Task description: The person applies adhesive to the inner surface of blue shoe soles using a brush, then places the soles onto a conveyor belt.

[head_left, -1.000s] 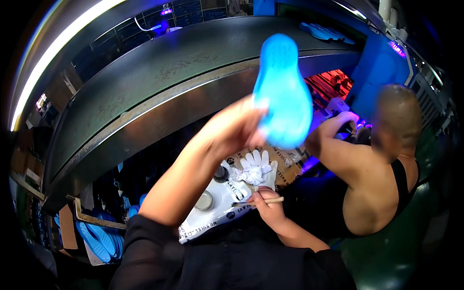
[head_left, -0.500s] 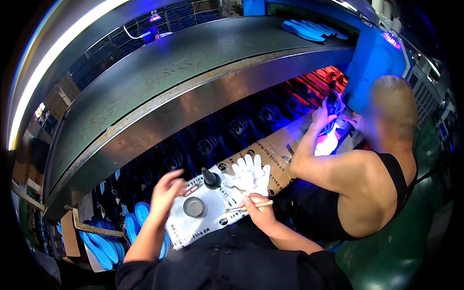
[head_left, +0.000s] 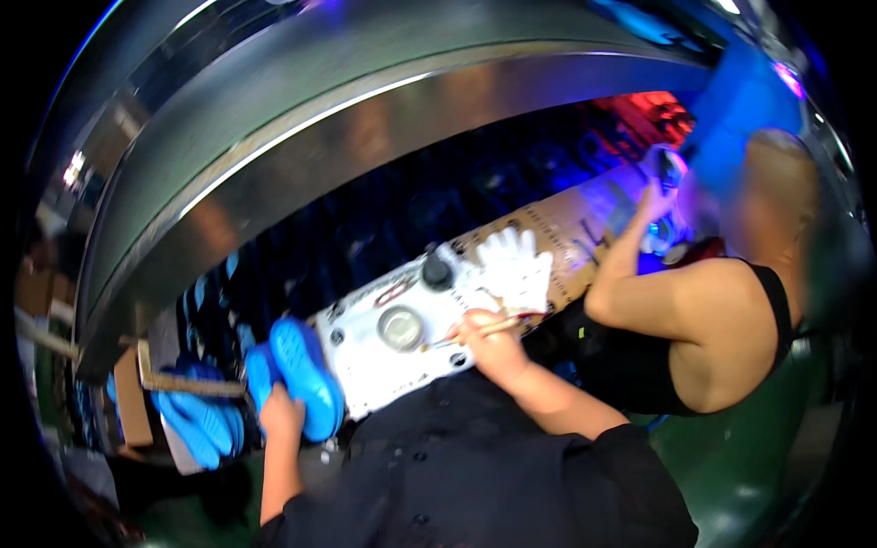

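Just off the bench's left edge, the left hand is over the near end of one blue sole, its grip impossible to tell, with another blue sole right beside it, while the right hand pinches a brush near the front edge!

Our worktop wears a white printed sheet with brown printed covering beyond it. On the white we see a round pot, dark bottle and small reddish item; white gloves lie near the join.
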The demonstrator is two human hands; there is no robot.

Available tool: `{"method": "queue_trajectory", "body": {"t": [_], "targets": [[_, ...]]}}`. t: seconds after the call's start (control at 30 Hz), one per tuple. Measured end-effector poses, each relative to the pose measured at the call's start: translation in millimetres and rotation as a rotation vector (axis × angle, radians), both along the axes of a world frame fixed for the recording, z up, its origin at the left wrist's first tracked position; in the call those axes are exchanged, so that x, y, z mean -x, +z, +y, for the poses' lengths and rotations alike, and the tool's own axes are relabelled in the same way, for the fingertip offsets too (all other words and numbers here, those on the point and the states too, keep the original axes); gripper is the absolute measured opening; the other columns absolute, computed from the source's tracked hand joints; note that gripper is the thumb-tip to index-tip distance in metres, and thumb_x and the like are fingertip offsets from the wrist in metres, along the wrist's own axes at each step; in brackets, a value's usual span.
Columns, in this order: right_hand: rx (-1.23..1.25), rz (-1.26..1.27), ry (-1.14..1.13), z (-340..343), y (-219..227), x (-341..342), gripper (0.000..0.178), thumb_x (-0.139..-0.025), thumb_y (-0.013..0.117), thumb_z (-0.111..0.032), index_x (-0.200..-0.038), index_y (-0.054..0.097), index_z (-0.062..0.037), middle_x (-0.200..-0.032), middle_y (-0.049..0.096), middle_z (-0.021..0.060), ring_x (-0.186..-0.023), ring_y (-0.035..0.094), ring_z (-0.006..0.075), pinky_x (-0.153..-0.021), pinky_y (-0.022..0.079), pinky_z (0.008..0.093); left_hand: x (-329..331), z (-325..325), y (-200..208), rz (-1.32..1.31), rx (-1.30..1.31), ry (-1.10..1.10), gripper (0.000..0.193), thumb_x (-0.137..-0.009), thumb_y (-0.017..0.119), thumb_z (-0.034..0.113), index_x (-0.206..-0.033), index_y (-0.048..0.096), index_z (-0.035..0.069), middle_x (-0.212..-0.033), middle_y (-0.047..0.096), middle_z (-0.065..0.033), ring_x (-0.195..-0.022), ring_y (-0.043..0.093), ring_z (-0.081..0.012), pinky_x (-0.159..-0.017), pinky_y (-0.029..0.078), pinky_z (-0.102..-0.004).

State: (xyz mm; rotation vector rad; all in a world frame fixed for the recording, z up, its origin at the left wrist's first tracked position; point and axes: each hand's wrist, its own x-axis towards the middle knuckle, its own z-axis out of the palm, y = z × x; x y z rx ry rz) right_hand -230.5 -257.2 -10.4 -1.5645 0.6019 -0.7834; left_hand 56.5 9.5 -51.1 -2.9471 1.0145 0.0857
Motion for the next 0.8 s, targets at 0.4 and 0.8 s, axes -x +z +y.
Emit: {"method": "queue_trajectory", "body": {"t": [0.4,0.8], "targets": [[0.51,0.209,0.002,-17.8,-9.7,-60.0,0.018,-0.082,0.061,-0.017,-0.07,0.066,-0.0049,-0.065,0.061,0.008,-0.066,0.058,0.0259,-0.067,0.044,0.0368,11.2,13.9,15.6,1.678,1.138,0.551,0.049,-0.08,0.059,0.009,-0.124,0.043,-0.005,-0.113,0.058,-0.0154,-0.097,0.062,-0.0261,-0.086,0.052,-0.0366],[0.545,0.234,0.047,-13.6,1.9,-66.0,0.017,-0.084,0.059,-0.016,-0.074,0.067,-0.0044,-0.066,0.059,0.0076,-0.067,0.055,0.0251,-0.066,0.041,0.0356,26.6,4.2,30.8,1.742,1.171,0.419,0.05,-0.08,0.063,0.014,-0.123,0.042,-0.002,-0.097,0.061,-0.0133,-0.067,0.063,-0.0174,-0.05,0.052,-0.0248]]}}
